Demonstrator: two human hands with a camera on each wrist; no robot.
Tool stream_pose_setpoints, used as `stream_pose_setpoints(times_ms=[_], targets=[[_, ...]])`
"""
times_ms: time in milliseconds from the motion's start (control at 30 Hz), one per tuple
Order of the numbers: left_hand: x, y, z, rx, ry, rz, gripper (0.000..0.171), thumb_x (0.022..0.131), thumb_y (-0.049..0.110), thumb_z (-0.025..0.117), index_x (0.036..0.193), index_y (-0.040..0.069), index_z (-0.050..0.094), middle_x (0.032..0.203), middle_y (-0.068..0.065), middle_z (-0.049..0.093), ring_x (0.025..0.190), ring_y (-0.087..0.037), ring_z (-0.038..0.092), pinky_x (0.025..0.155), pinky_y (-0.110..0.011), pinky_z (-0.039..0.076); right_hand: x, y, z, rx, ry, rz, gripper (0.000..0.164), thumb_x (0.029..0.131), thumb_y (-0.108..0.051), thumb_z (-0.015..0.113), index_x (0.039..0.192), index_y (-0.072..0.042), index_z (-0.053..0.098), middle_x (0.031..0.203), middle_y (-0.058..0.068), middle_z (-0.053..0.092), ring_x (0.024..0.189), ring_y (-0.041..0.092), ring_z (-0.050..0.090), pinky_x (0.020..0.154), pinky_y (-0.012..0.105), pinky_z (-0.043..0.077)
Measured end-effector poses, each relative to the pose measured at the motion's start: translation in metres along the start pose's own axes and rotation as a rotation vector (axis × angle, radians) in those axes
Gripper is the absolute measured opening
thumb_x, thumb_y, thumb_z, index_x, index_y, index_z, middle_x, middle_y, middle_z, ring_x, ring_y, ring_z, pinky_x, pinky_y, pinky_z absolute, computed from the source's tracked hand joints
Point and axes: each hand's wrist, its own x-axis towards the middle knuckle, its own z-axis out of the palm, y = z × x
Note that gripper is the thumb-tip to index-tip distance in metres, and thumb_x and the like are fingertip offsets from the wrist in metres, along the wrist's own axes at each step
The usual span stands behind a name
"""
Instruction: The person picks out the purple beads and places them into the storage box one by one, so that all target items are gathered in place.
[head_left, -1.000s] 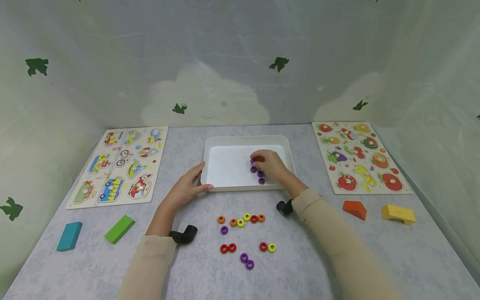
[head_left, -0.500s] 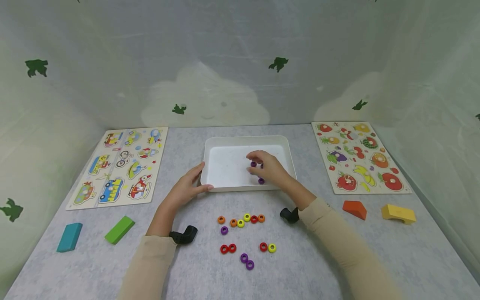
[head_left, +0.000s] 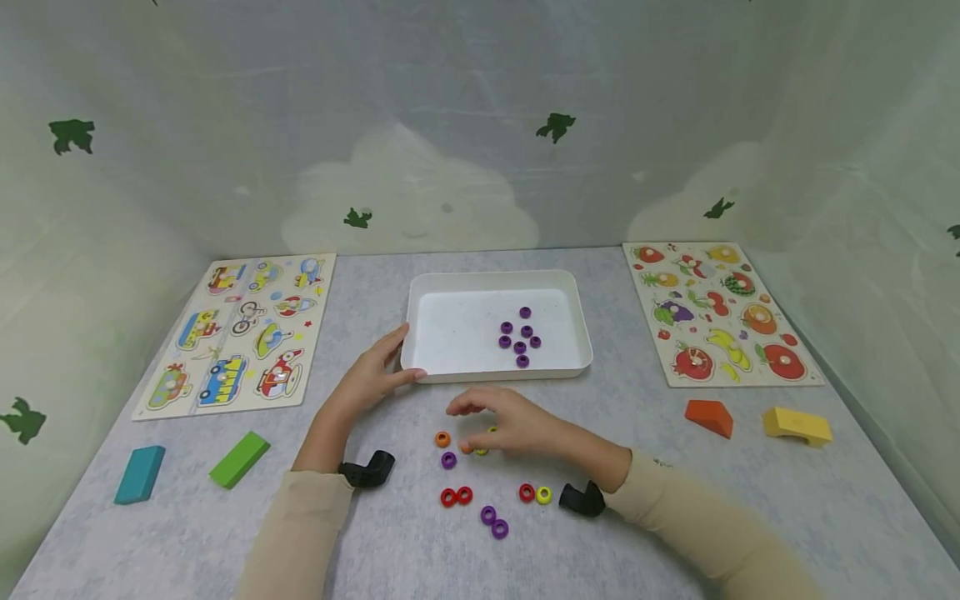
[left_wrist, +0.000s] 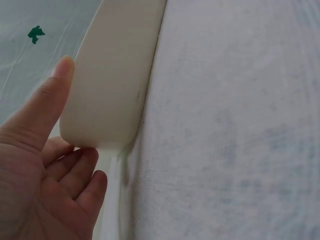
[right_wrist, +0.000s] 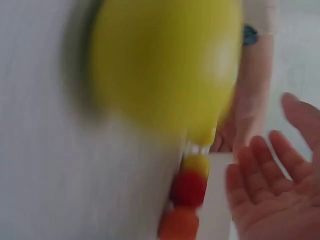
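A white tray [head_left: 457, 325] holds several purple beads [head_left: 520, 347] in its right half. My left hand [head_left: 367, 375] holds the tray's near left corner; in the left wrist view, the thumb lies along the rim and the fingers curl at its end wall. Just in front of the tray, my right hand [head_left: 517, 423] hovers over a row of beads, fingers spread and holding nothing. It hides part of that row, while an orange bead [head_left: 442, 439] shows past its fingertips. The right wrist view has a blurred yellow bead [right_wrist: 165, 60] very close, with red [right_wrist: 189, 188] and orange beads beyond.
Nearer lie red beads [head_left: 465, 496], a yellow bead [head_left: 543, 496] and purple beads [head_left: 499, 529]. Picture puzzle boards stand left [head_left: 247, 333] and right [head_left: 720, 317]. Teal [head_left: 138, 473], green [head_left: 239, 459], orange [head_left: 708, 419] and yellow blocks [head_left: 797, 427] lie below the boards.
My right hand has left the purple beads in the tray and come back over the near row of beads. My left hand has stayed on the tray corner.
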Motion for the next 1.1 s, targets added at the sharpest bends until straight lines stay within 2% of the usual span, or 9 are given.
stream_pose_setpoints(times_ms=[133,267,533,633,700,800,967,1100], targets=[[0.000,0.000,0.000,0.004,0.001,0.004,0.087,0.065,0.050,0.060,0.133,0.018,0.017,0.135,-0.005,0.017,0.120,-0.021,0.019,0.097,-0.036,0.019,0.000,0.003,0.014,0.014,-0.092,0.056,0.033,0.075,-0.025,0.061,0.104,-0.013,0.054,0.102,-0.007,0.052,0.094,0.007,0.047,0.081,0.019,0.038],[0.000,0.000,-0.001,0.002,-0.003,0.006,0.087,0.065,0.051,0.059,0.133,0.018,0.016,0.135,-0.004,0.016,0.120,-0.021,0.019,0.096,-0.036,0.020,0.000,0.009,0.024,-0.021,-0.137,0.054,0.033,0.075,-0.023,0.061,0.106,-0.017,0.054,0.103,-0.012,0.051,0.093,0.000,0.046,0.081,0.015,0.036],[0.000,-0.001,-0.001,-0.024,-0.006,0.008,0.087,0.065,0.049,0.060,0.133,0.018,0.017,0.135,-0.003,0.016,0.120,-0.021,0.019,0.096,-0.034,0.021,0.005,0.009,0.035,-0.238,-0.138,-0.033,0.024,0.075,-0.025,0.060,0.098,-0.019,0.059,0.098,-0.013,0.053,0.091,-0.003,0.044,0.082,0.014,0.034],[0.000,-0.001,-0.001,-0.029,-0.006,0.014,0.087,0.065,0.048,0.061,0.133,0.017,0.017,0.136,-0.004,0.016,0.120,-0.021,0.020,0.096,-0.034,0.022,0.004,0.007,0.035,-0.231,-0.127,-0.035,0.022,0.077,-0.023,0.059,0.098,-0.018,0.059,0.098,-0.012,0.053,0.090,-0.004,0.044,0.081,0.013,0.034],[-0.001,-0.001,-0.001,-0.029,-0.007,0.018,0.087,0.065,0.048,0.060,0.133,0.016,0.016,0.136,-0.004,0.016,0.120,-0.022,0.020,0.096,-0.034,0.022,0.004,0.004,0.032,-0.185,-0.114,-0.007,0.023,0.077,-0.021,0.058,0.100,-0.017,0.059,0.098,-0.012,0.053,0.088,-0.004,0.045,0.078,0.013,0.037],[0.000,-0.001,-0.001,-0.031,-0.009,0.019,0.087,0.066,0.048,0.060,0.133,0.016,0.016,0.136,-0.005,0.015,0.120,-0.022,0.020,0.096,-0.035,0.021,0.006,0.002,0.020,-0.120,-0.046,0.010,0.023,0.077,-0.018,0.058,0.100,-0.015,0.059,0.096,-0.012,0.053,0.085,-0.003,0.046,0.074,0.015,0.041],[0.000,-0.001,0.000,-0.036,-0.008,0.013,0.088,0.065,0.049,0.060,0.133,0.016,0.016,0.136,-0.005,0.015,0.120,-0.022,0.019,0.096,-0.034,0.021,0.014,0.012,-0.016,-0.066,0.151,0.013,0.023,0.075,-0.010,0.060,0.098,-0.007,0.058,0.092,-0.007,0.055,0.083,0.003,0.050,0.073,0.022,0.044],[0.001,-0.001,0.001,-0.049,-0.010,0.011,0.088,0.064,0.048,0.061,0.133,0.017,0.016,0.136,-0.003,0.015,0.121,-0.020,0.018,0.096,-0.033,0.021,0.018,0.035,-0.044,-0.107,0.323,0.125,0.023,0.075,-0.010,0.060,0.097,-0.006,0.059,0.087,-0.006,0.057,0.077,0.004,0.052,0.066,0.023,0.045]])
